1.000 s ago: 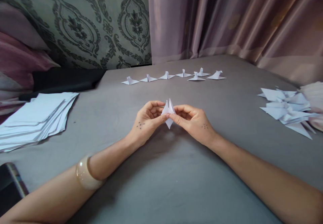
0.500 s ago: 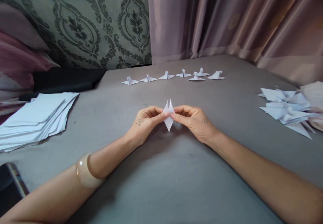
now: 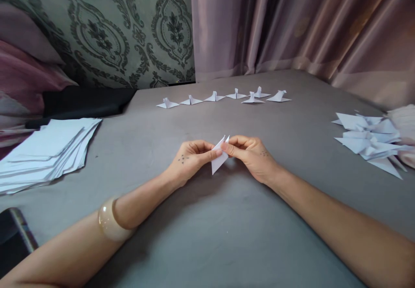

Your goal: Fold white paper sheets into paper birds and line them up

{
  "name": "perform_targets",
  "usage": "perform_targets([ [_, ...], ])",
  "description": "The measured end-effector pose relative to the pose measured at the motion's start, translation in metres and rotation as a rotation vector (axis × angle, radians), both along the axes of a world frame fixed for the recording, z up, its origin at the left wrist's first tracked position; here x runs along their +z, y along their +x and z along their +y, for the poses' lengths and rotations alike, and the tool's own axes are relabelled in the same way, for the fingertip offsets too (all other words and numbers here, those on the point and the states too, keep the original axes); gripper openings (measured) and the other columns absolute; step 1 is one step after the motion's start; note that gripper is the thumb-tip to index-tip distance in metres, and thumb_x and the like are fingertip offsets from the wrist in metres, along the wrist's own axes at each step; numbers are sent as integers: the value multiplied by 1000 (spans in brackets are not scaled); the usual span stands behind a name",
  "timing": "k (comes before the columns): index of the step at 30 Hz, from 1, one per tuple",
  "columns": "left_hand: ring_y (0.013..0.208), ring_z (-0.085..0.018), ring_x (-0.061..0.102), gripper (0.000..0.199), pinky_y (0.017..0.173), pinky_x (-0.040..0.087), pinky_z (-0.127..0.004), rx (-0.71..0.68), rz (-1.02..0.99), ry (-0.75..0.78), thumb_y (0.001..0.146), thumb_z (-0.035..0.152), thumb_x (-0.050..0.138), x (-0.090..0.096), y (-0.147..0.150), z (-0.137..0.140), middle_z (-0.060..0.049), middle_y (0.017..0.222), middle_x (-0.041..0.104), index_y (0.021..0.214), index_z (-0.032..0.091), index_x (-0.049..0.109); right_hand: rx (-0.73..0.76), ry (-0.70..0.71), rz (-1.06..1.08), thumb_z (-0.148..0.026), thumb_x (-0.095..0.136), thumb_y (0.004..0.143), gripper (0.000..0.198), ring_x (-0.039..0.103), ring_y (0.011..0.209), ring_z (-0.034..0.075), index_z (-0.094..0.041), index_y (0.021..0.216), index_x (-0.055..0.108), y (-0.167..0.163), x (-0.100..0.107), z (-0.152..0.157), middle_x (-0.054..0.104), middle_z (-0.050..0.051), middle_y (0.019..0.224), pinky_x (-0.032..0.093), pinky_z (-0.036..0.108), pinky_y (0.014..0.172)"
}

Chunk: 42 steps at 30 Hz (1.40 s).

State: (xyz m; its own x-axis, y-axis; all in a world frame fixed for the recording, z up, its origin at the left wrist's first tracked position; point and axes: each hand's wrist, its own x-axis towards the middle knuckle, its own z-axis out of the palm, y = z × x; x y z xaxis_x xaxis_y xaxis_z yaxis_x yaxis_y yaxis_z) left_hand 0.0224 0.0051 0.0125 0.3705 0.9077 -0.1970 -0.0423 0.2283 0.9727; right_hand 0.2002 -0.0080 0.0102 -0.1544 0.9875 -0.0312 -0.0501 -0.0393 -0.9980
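A small folded white paper piece (image 3: 218,163), like an origami bird base, is held between both hands over the middle of the grey surface. It tilts, with one long point down to the left and two narrow tips up to the right. My left hand (image 3: 194,156) pinches its left side between thumb and fingers. On the upper right side, my right hand (image 3: 248,152) grips it the same way, thumb in front. The two thumbs nearly meet and cover part of the folds.
Several finished paper birds (image 3: 214,97) stand in a row at the back of the grey surface (image 3: 181,244). A stack of white paper sheets (image 3: 48,149) lies at left, above a dark phone (image 3: 14,240). Several folded paper pieces (image 3: 366,139) are piled at right.
The folded paper has turned from upright to a slant, its lower point swinging left. My hands have moved slightly, both still pinching it.
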Motion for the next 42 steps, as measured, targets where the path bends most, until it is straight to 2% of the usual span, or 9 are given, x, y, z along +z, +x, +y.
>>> perform_targets([
  [4,59,-12,58,22,59,44,-25,-24,-18,-25,65,34,83,-2,-3,3,-3,65,68,66,15,72,16,-26,1,-45,73,75,25,52,67,12,-21,68,71,0,2,0,61,-1,67,43,29,68],
  [7,58,-11,54,21,57,42,-25,8,-30,-45,64,32,84,-4,-4,6,-4,64,66,67,14,72,53,-58,39,-50,66,79,31,55,71,14,-20,75,73,-1,3,-1,65,2,73,44,30,69],
  [11,59,-11,54,22,58,42,-24,55,-60,-86,65,32,83,-6,-4,10,-4,66,66,70,14,73,52,-96,54,-44,74,73,27,58,71,13,-18,83,73,-4,2,-2,67,2,77,47,29,69],
  [15,58,-7,52,21,58,40,-21,6,-78,-102,71,32,79,-7,-6,13,-4,68,66,71,12,73,25,-96,54,-40,76,71,25,58,70,12,-18,82,74,-3,0,-1,67,1,75,48,29,71],
  [23,63,-7,53,26,57,38,-20,-66,-47,-61,75,27,75,-2,-9,17,-3,73,65,96,12,73,-76,-55,6,-38,77,70,28,61,72,13,-18,89,74,1,-7,6,71,4,84,50,29,67],
  [29,52,-5,49,30,47,33,-19,6,27,-62,69,27,78,-6,-9,23,1,64,60,92,10,66,-109,-11,-4,-34,77,69,29,61,64,12,-19,89,64,-1,-13,15,66,-2,67,49,26,61],
  [33,49,-6,48,46,45,34,-18,67,29,65,69,27,77,-14,-9,28,6,61,58,108,17,54,-80,72,-101,-35,70,74,20,61,64,12,-20,85,62,-4,-24,21,66,-2,70,49,25,60],
  [37,49,-7,49,40,44,36,-18,54,34,96,70,27,73,-21,-9,32,7,59,55,103,16,54,-78,165,-314,-36,57,82,21,64,69,14,-20,93,66,-5,-37,25,69,1,78,50,27,63],
  [42,49,-8,50,32,42,37,-17,131,156,152,72,24,68,-29,-5,32,5,60,56,99,14,53,-91,214,-420,-32,57,81,19,65,74,15,-20,91,67,-9,-39,30,71,3,83,51,29,71],
])
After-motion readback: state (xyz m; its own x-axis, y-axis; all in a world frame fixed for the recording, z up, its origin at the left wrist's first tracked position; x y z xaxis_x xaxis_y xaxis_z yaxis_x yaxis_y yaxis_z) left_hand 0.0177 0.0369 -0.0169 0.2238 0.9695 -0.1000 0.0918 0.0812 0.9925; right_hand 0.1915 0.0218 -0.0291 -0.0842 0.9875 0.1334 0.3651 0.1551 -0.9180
